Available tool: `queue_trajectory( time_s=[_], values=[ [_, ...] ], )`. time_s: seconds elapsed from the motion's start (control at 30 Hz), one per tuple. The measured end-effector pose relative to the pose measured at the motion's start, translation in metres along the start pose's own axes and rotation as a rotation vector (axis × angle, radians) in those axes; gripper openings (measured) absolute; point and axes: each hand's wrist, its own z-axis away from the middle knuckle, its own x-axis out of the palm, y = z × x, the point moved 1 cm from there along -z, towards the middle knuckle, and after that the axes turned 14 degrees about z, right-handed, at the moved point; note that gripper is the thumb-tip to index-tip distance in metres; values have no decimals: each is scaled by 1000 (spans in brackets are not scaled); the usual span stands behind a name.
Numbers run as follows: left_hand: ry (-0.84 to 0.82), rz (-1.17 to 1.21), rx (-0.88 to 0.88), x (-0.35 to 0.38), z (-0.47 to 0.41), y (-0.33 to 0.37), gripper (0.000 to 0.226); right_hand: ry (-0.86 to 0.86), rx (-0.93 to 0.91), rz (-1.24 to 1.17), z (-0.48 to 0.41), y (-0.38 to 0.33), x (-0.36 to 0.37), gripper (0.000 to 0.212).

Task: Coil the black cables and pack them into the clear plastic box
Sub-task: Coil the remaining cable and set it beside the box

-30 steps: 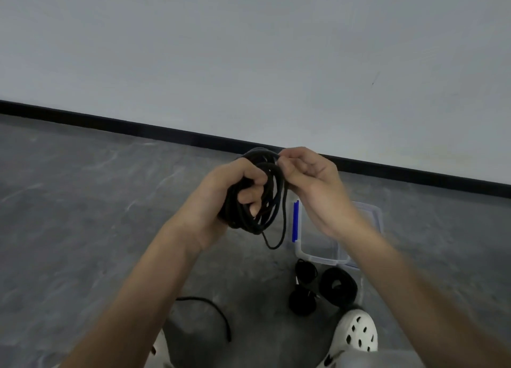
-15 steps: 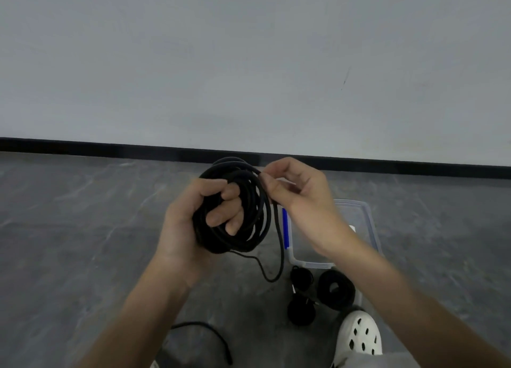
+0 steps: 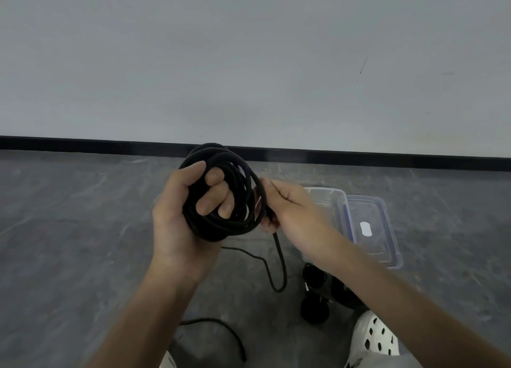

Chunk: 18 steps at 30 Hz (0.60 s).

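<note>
My left hand [image 3: 177,224] grips a thick coil of black cable [image 3: 237,174], fingers wrapped through its middle. My right hand [image 3: 293,210] pinches the loose strand at the coil's right side. The cable's free tail [image 3: 279,262] hangs below in a loop above the floor. The clear plastic box [image 3: 326,196] sits on the floor behind my right hand, partly hidden by it. Its clear lid [image 3: 370,229] with a blue rim lies beside it to the right.
Coiled black cables [image 3: 315,309] lie on the grey floor under my right forearm. Another black cable [image 3: 221,329] curves across the floor near the bottom. A white perforated shoe [image 3: 373,337] shows at lower right. A wall with black skirting [image 3: 83,143] stands beyond.
The coil has turned to face me more openly. My right hand slid down from the top of the coil to its right side, still holding the strand. The view shifted right.
</note>
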Motion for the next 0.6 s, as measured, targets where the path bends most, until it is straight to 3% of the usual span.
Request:
queue_trajectory(
  time_s=[0.17, 0.33, 0.6],
  values=[
    [-14, -30, 19, -10, -2, 3, 17, -52, 56, -25, -1, -2, 5, 44],
    [7, -33, -8, -15, -3, 6, 14, -55, 74, -24, -5, 4, 11, 30],
    [46, -102, 39, -14, -7, 9, 15, -134, -4, 276, 1, 4, 22, 22]
  ],
)
